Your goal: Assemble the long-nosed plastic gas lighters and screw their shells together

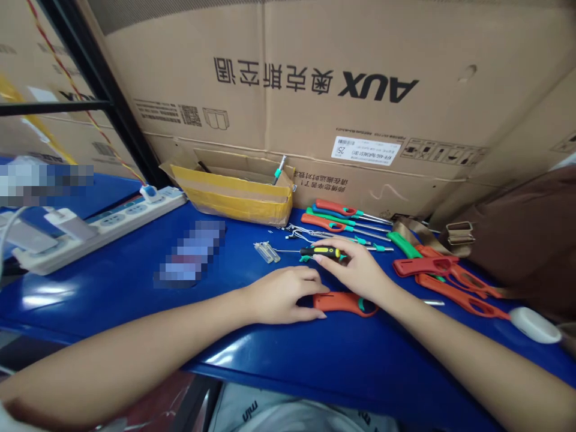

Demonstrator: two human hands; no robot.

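Note:
My left hand (285,295) rests on the blue table with thumb and fingers on either side of the left end of an orange lighter handle (337,304), which lies flat. My right hand (357,267) pinches a screwdriver (327,252) with a black and yellow handle, above and beyond that handle. Its thin shaft points left, toward two small clear lighter fuel tanks (267,252). A green plastic part (306,258) shows under the screwdriver. Behind lie thin white wires (299,233) and metal lighter tubes (360,240). My right wrist hides part of the table.
Several assembled lighters (333,208) lie at the back. More loose handles (450,273) are piled at right beside a white oval case (535,324) and a brown bag (508,240). A yellow-taped carton (234,192), a power strip (112,225) and a blurred phone-like object (191,252) are at left.

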